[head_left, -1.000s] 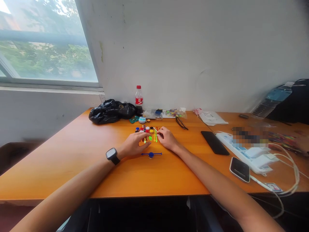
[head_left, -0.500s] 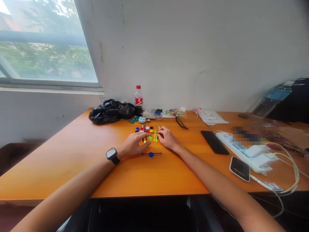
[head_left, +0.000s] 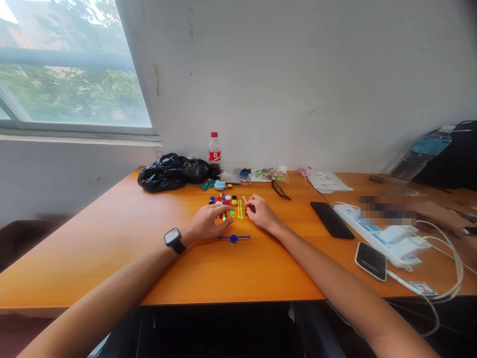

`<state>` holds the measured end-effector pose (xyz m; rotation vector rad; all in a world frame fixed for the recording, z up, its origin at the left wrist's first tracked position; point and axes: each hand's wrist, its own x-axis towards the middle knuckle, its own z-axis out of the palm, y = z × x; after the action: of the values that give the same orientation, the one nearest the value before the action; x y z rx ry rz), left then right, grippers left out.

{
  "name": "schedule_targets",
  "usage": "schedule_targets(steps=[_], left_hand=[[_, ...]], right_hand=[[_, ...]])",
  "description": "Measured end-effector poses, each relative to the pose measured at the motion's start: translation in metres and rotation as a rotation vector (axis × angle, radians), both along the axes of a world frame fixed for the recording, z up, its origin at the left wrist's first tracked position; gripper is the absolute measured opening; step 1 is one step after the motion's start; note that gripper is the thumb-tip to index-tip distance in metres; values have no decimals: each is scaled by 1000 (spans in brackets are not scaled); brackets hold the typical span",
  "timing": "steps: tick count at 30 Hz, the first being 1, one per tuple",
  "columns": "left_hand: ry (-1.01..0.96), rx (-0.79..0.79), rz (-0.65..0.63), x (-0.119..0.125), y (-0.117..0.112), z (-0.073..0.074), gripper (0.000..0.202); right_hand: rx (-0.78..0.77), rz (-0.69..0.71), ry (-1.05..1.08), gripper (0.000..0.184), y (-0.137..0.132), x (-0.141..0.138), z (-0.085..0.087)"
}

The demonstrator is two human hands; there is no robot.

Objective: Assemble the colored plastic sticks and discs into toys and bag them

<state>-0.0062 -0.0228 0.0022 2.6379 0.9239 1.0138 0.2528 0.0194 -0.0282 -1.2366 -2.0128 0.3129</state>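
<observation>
My left hand, with a dark watch on its wrist, rests on the orange table, fingers curled beside a small green disc and a green stick. My right hand is pinched on a thin white stick that points up and away. Between the hands lie yellow and green sticks. Behind them sits a cluster of small coloured round pieces. A blue piece with two thin arms lies just in front of my hands.
A black plastic bag, a red-capped bottle and small clear bags stand by the wall. A black phone, a white power strip, a second phone and cables lie at right. Another person's arm rests at the far right.
My right hand has shifted slightly and the white stick in its pinch now tilts more to the left. The other person's arm at the far right has moved. My left hand stays put.
</observation>
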Motion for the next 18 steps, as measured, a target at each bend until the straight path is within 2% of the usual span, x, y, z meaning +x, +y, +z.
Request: schedule_targets(steps=[3, 8, 18], left_hand=[[4, -7, -2, 0, 0, 0, 25], [3, -4, -12, 0, 1, 0, 25], [7, -7, 4, 0, 0, 0, 25]], right_hand=[[-17, -36, 13, 12, -1, 0, 1], [-21, -81, -6, 16, -3, 1, 4], [-28, -123, 7, 14, -1, 2, 2]])
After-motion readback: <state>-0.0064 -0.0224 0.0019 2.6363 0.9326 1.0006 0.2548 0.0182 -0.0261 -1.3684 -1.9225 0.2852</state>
